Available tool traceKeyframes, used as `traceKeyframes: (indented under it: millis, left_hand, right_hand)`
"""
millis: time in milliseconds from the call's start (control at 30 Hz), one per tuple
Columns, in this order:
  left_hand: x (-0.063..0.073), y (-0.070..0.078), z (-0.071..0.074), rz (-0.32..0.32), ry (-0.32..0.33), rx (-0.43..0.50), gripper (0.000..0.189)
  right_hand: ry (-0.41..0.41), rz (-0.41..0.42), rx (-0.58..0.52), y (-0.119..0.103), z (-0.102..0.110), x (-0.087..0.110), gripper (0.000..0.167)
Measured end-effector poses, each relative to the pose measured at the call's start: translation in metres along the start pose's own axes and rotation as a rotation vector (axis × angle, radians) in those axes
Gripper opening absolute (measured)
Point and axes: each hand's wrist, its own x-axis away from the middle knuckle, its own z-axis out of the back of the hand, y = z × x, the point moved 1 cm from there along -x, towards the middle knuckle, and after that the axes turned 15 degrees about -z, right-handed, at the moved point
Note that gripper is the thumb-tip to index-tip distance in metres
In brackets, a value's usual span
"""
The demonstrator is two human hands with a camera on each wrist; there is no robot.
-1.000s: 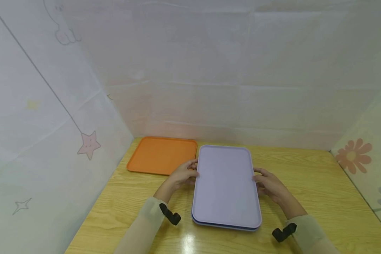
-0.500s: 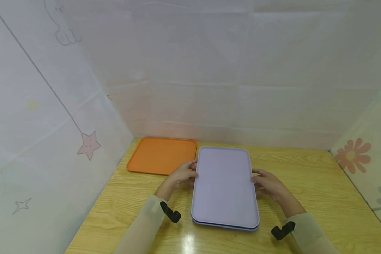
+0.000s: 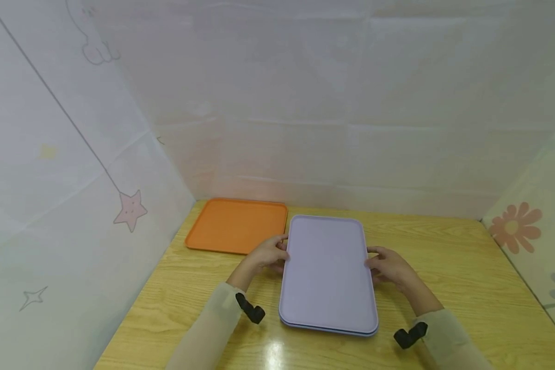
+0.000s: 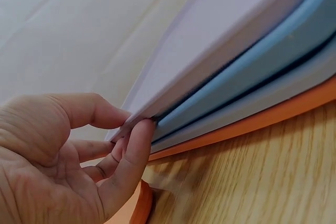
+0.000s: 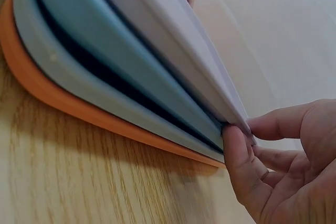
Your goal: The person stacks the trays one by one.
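Observation:
A lavender tray (image 3: 328,272) tops a stack of trays, its long sides running away from me. Beneath it the left wrist view shows a blue tray (image 4: 252,66), a pale grey tray (image 4: 236,108) and, lowest, an orange one (image 4: 226,132). My left hand (image 3: 267,254) pinches the lavender tray's left rim, thumb above and fingers below. On the opposite rim, my right hand (image 3: 390,268) pinches the same tray in the same manner. Thin dark gaps show between some of the stacked trays in the right wrist view.
A separate orange tray (image 3: 238,226) lies flat at the back left, close to the stack and my left hand. The wooden table (image 3: 462,267) meets a pale cloth wall (image 3: 328,128) behind. Patterned cloth also hangs at both sides.
The lavender tray has shifted slightly left and its far edge a little toward me, settling more evenly over the stack. Both hands keep their hold; the right hand has moved slightly left.

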Motion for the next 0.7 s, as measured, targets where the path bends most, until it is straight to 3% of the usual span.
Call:
traceKeyframes:
  millis: [500,700]
  left_hand:
    - [-0.0002,-0.0058,-0.0020,-0.001,-0.002,-0.035,0.079]
    - [0.0013,-0.0075,-0.0020,0.000,0.008,-0.039,0.076]
  right_hand:
    - [0.051,-0.015,0.048,0.0013,-0.0012,-0.0030,0.057]
    - [0.037,-0.013,0.040,0.0029,-0.0005,-0.0037,0.058]
